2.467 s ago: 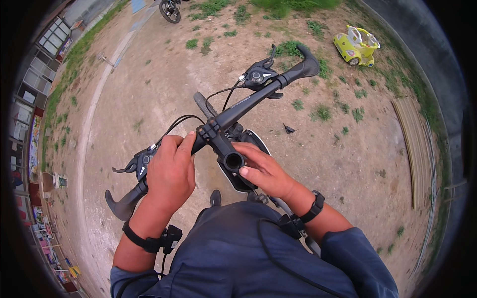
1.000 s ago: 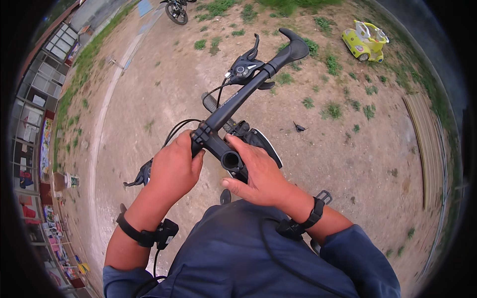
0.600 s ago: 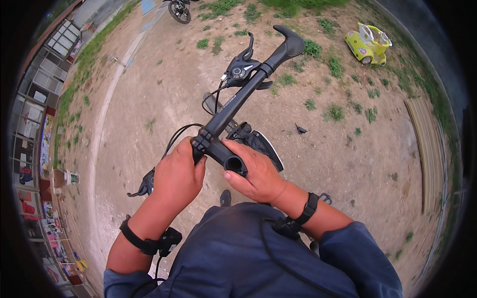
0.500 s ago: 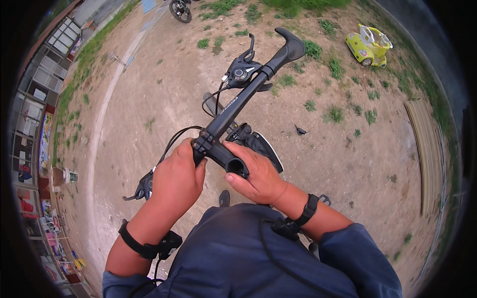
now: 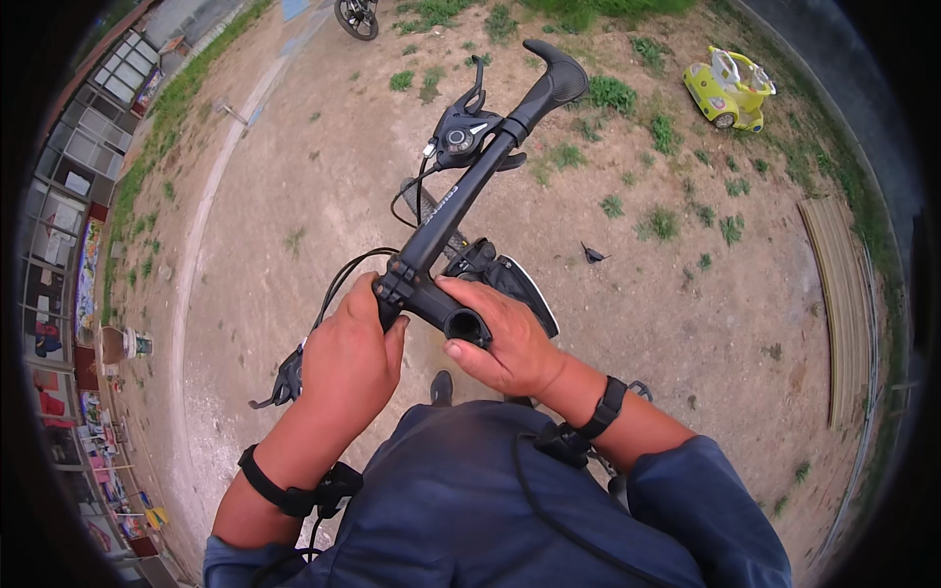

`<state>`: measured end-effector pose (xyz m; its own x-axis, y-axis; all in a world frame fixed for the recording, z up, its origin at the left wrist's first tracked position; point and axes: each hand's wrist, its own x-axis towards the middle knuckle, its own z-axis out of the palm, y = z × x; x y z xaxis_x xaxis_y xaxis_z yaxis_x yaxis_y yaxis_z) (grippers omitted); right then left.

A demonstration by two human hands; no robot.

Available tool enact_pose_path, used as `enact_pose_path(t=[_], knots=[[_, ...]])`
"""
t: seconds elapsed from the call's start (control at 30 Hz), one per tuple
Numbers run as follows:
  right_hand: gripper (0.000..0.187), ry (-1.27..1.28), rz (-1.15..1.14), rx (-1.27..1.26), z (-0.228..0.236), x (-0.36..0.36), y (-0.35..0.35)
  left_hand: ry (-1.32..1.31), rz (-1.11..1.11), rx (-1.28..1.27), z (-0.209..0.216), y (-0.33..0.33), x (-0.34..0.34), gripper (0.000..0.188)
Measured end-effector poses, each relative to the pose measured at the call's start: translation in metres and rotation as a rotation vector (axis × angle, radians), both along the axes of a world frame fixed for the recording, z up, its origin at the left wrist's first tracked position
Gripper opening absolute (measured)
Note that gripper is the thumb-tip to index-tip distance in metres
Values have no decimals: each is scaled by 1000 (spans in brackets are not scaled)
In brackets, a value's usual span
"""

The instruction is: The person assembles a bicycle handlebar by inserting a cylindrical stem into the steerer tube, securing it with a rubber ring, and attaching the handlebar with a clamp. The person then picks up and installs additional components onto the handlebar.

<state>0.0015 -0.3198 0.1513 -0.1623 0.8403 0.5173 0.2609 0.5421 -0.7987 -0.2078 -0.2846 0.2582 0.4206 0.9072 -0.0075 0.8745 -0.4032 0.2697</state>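
Note:
A black bicycle handlebar [image 5: 459,208] runs diagonally up and to the right in front of me, with a black stem [image 5: 429,300] clamped at its middle. My left hand [image 5: 351,355] is wrapped round the bar just left of the clamp. My right hand [image 5: 505,338] is closed on the stem, thumb and fingers either side of its open round end [image 5: 466,326]. At the bar's far end are a black rubber grip [image 5: 554,86] and a brake lever with shifter [image 5: 461,135]. Another brake lever [image 5: 286,377] shows beside my left hand. Black cables curve behind the bar.
Below the bar are a front tyre [image 5: 417,199] and a black-and-white bicycle part [image 5: 515,284]. A yellow-green toy car [image 5: 725,90] stands at upper right. Long boards [image 5: 838,314] lie at the right. Another wheel [image 5: 357,18] shows at the top. A small black piece [image 5: 593,253] lies on the dirt.
The handlebar has turned slightly counterclockwise; its far grip has shifted left and a little up. Both hands keep their hold.

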Motion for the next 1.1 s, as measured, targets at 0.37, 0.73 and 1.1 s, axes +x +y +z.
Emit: enact_pose_path(t=[0.37,0.73,1.1], knots=[[66,22,-11,12,-6,-2,3,-155,91,-280,31,2,10,68],[67,31,44,-23,5,-5,4,-572,184,-689,16,34,4,62],[56,72,-33,-66,-35,3,4,-629,284,-653,5,18,1,62]])
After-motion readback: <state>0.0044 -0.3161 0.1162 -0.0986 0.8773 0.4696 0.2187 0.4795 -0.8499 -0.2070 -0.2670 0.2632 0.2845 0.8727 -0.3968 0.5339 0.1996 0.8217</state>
